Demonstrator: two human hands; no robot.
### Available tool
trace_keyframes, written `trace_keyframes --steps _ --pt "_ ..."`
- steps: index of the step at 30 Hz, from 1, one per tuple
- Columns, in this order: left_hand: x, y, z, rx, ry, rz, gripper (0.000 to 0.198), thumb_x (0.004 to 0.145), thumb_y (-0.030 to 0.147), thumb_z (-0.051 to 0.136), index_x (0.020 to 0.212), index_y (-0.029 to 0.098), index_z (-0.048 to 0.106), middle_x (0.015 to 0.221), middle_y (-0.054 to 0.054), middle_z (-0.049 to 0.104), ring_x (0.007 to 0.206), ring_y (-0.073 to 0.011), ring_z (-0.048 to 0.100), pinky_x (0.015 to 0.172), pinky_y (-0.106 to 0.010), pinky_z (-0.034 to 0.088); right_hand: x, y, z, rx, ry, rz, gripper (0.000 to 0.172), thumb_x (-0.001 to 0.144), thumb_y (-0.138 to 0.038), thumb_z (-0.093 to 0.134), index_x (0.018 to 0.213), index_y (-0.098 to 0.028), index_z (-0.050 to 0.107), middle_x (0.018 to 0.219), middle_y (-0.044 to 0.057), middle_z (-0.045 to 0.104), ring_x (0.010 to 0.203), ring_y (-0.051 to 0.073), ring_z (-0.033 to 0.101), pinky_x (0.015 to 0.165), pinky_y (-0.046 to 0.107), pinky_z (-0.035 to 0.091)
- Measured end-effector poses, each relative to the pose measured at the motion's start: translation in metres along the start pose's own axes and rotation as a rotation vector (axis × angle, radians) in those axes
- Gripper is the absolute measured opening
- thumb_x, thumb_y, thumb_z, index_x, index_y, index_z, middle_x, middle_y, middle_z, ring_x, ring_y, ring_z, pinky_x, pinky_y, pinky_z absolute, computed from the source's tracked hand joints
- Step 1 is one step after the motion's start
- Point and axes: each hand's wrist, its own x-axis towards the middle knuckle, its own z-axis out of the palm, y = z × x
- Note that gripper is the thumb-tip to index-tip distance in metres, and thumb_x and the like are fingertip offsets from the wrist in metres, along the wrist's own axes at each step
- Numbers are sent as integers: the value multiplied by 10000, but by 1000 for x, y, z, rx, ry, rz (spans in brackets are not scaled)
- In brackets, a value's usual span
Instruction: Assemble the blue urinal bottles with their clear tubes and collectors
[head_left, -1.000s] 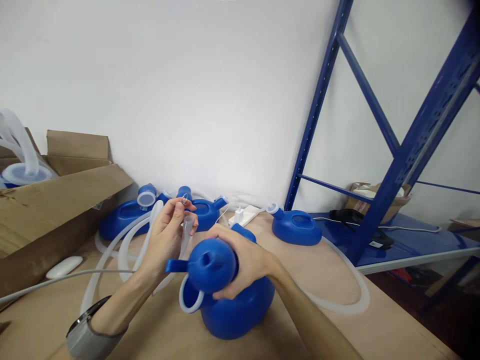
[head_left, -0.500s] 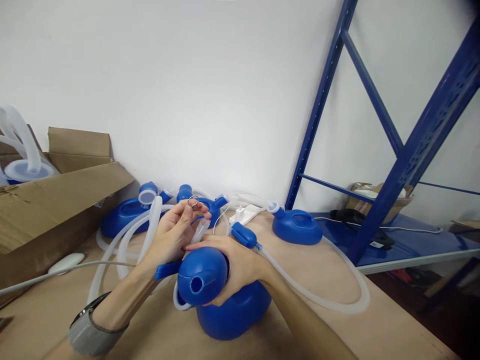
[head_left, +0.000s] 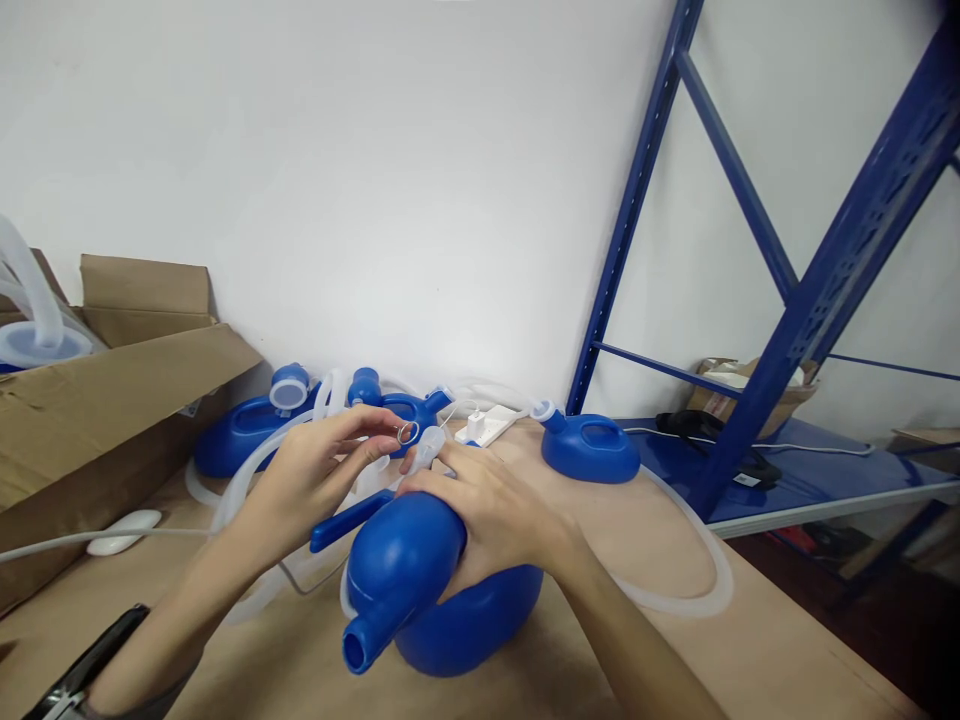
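My left hand (head_left: 319,475) pinches a small metal ring (head_left: 407,433) between thumb and fingertips, right at the end of a clear tube (head_left: 424,446). Over the top of a blue plastic funnel piece (head_left: 401,565) lies my right hand (head_left: 484,510), fingers closed on the funnel piece and the tube end. The funnel's spout points down toward me. Under it sits a blue jug (head_left: 472,625) on the wooden table (head_left: 660,560). A blue strap (head_left: 349,520) sticks out to the left below my left hand.
Several more blue jugs (head_left: 589,452) stand along the wall with loops of clear hose (head_left: 697,590). An open cardboard box (head_left: 97,400) fills the left. A white power strip (head_left: 491,425) lies at the back. Blue metal shelving (head_left: 795,330) rises on the right.
The funnel piece has been tipped over, so its spout now points down toward me. My left hand has brought the ring lower and rightward to the tube end.
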Motion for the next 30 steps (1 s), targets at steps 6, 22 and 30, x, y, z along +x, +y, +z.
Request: trace_keyframes --steps 6,22,30 --pt "-6 14 -13 59 -181 -9 275 976 475 561 1053 240 681 987 -30 771 869 -209 745 740 -285 612 3 0 4 -10 -6 -52 662 708 -451 848 1264 -203 589 1265 141 621 1117 301 599 942 444 509" --pt "-9 -24 -16 617 -185 404 258 1052 292 433 1242 226 595 1099 -83 740 915 -222 720 721 -312 545 0 6 5 203 -5 112 864 563 -397 941 1339 -258 587 1344 109 611 1231 330 572 1045 458 461" --pt "-8 -6 -20 529 -103 556 222 1062 324 474 1202 206 600 960 -52 760 774 -177 726 625 -258 527 -1 2 1 233 -75 205 942 528 -388 955 1386 -289 581 1314 90 631 1181 325 600 1000 435 485"
